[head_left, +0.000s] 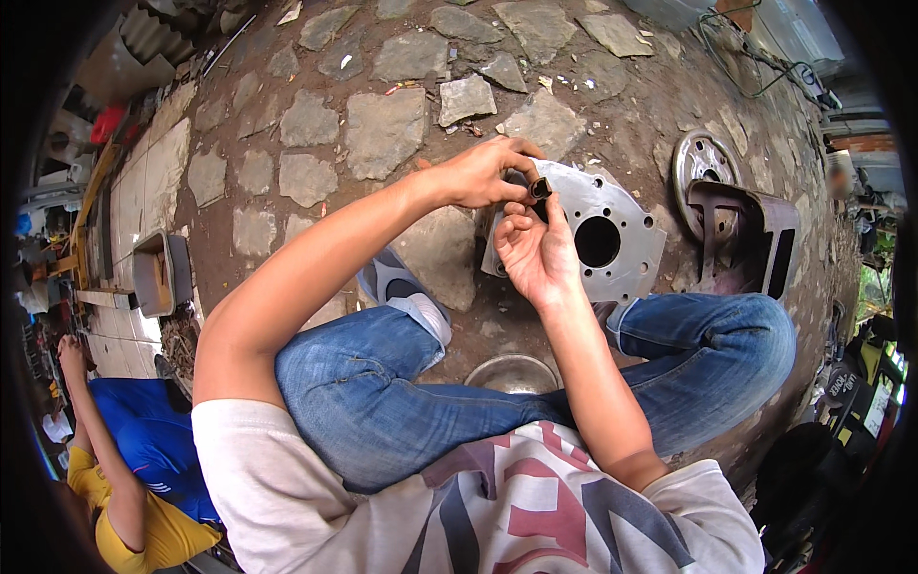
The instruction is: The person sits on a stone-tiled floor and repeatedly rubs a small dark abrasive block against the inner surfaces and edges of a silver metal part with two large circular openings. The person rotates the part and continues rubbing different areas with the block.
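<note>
A small, dark, curved metal piece (541, 187), shaped like a short ring or bushing, is held between my two hands. My left hand (494, 172) reaches over from the left, its fingers bent and closed at the piece's far side. From below, my right hand (537, 251) pinches it, palm turned up and thumb against its right side; the other fingers are curled. Right behind both hands stands a grey metal housing (633, 239) with a large round hole and several small holes around it. My hands cover its left part.
A round metal wheel-like disc (687, 158) and a rusty brown metal frame (776, 215) lie to the right. Between my legs sits a round metal bowl (512, 371). Flat stones pave the dirt ground. A grey bin (163, 273) and another person in yellow (158, 517) are at the left.
</note>
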Demonstrator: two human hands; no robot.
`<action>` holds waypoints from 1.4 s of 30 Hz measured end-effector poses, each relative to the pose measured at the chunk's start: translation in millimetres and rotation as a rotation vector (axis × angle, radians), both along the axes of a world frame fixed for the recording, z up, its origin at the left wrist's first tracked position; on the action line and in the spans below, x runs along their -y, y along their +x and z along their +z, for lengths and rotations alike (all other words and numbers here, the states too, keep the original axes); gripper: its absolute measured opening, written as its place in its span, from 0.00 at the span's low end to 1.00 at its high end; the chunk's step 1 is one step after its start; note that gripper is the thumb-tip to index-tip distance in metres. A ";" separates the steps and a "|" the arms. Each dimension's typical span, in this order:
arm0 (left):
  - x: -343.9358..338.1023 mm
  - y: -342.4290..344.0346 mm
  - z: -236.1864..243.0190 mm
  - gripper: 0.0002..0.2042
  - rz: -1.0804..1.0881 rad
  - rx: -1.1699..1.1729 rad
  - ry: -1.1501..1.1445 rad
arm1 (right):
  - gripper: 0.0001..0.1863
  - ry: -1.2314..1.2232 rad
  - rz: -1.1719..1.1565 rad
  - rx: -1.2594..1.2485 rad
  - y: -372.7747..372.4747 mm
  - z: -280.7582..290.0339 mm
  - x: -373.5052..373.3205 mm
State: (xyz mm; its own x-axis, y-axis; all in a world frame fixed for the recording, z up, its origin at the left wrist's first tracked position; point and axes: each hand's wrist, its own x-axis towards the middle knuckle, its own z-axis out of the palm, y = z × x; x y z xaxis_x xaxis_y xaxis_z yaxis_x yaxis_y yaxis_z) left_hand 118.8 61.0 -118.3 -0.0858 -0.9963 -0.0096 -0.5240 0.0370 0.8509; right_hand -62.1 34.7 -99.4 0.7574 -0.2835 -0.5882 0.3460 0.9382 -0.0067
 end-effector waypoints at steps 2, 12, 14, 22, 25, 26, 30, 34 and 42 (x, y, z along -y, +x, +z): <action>0.3 0.0 1.2 0.11 -0.014 0.013 0.003 | 0.23 0.000 -0.005 -0.011 0.2 1.6 -0.5; 0.1 -7.4 6.5 0.10 0.044 0.056 0.014 | 0.23 -0.015 0.001 0.004 -0.5 -5.0 -2.2; -0.9 -8.4 5.7 0.09 0.066 0.060 -0.022 | 0.23 -0.005 0.006 0.024 -0.8 -5.8 -2.6; -1.2 -14.6 3.1 0.11 0.126 0.028 -0.057 | 0.22 0.009 -0.016 -0.007 -1.8 -4.5 -4.6; -3.7 -14.0 3.5 0.13 0.135 -0.012 -0.041 | 0.23 -0.002 -0.026 -0.042 -0.3 -3.7 -7.0; -4.1 -13.2 3.4 0.15 0.143 -0.040 -0.037 | 0.23 -0.007 -0.025 -0.055 1.5 -2.2 -6.6; -6.8 -7.5 10.8 0.20 0.109 -0.012 0.010 | 0.25 -0.026 -0.021 0.017 -0.4 -3.7 -7.5; -6.9 -4.4 9.8 0.17 0.046 0.039 -0.009 | 0.24 -0.010 -0.015 0.050 0.1 -10.8 -6.0; -3.8 -3.7 12.1 0.15 0.044 -0.010 0.018 | 0.25 -0.032 -0.013 -0.036 2.0 -3.4 -7.7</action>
State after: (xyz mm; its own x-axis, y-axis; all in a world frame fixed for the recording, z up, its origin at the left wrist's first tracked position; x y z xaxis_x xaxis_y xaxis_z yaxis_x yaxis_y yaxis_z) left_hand 115.1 64.8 -106.2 -0.0423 -0.9987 -0.0268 -0.5165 -0.0011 0.8563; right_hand -60.1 42.5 -102.9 0.7319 -0.3124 -0.6056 0.3573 0.9327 -0.0493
